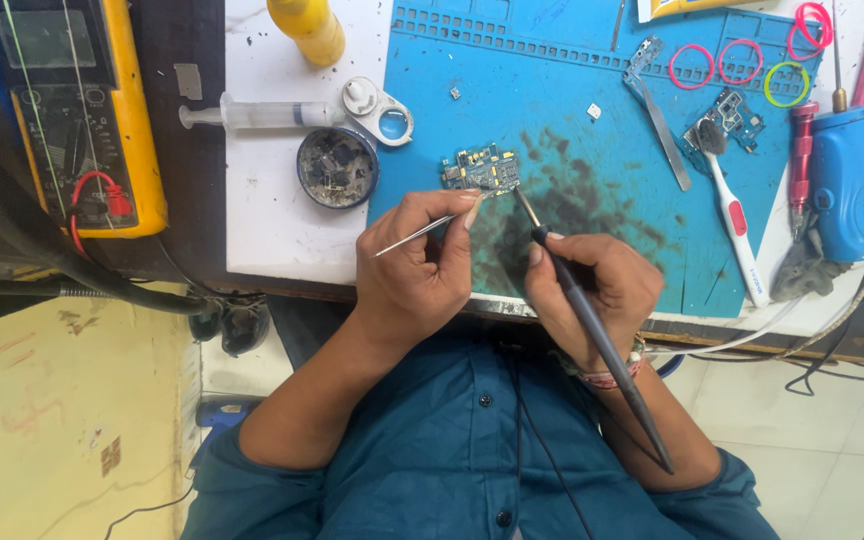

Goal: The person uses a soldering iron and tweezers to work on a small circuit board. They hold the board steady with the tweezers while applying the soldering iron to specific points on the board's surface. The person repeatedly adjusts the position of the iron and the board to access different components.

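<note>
A small blue circuit board (480,168) lies on the blue work mat (552,90). My left hand (417,265) grips thin metal tweezers (414,234), whose tips reach the board's lower right edge. My right hand (592,285) holds a dark soldering iron (597,335) like a pen. The iron's metal tip touches the board's right corner. Its long handle runs back over my wrist toward my blue shirt.
A round tin of dark flux (337,167), a syringe (262,115) and a loupe (382,110) sit on the white board at the left. A yellow multimeter (82,110) stands further left. A toothbrush (734,215), a second board (732,115), rubber bands (742,62) and a blue tool (845,180) lie at the right.
</note>
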